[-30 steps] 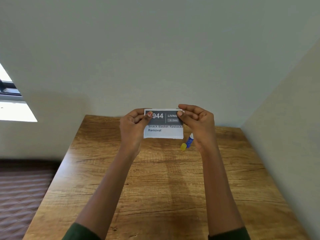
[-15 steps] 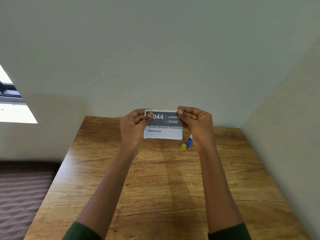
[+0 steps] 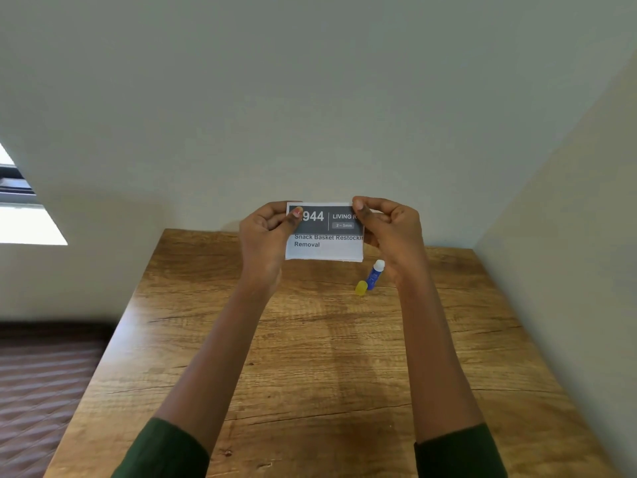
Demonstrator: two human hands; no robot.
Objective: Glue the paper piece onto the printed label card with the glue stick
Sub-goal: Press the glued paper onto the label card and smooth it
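Note:
I hold a printed label card point(image 3: 324, 236) upright above the far end of the wooden table point(image 3: 310, 357). It has a dark grey header with "944" and black text on white below. My left hand point(image 3: 265, 236) pinches its upper left corner and my right hand point(image 3: 389, 229) pinches its upper right corner. An uncapped blue glue stick point(image 3: 375, 274) with a white tip lies on the table under my right hand, and its yellow cap point(image 3: 361, 288) lies beside it. I cannot make out a separate paper piece.
The table stands in a corner, with a pale wall behind it and another along its right side. A window point(image 3: 20, 208) is at the far left. Dark patterned flooring point(image 3: 41, 391) lies left of the table.
Both hands and the card have shifted slightly, with the grip the same. The glue stick and cap have stayed in place.

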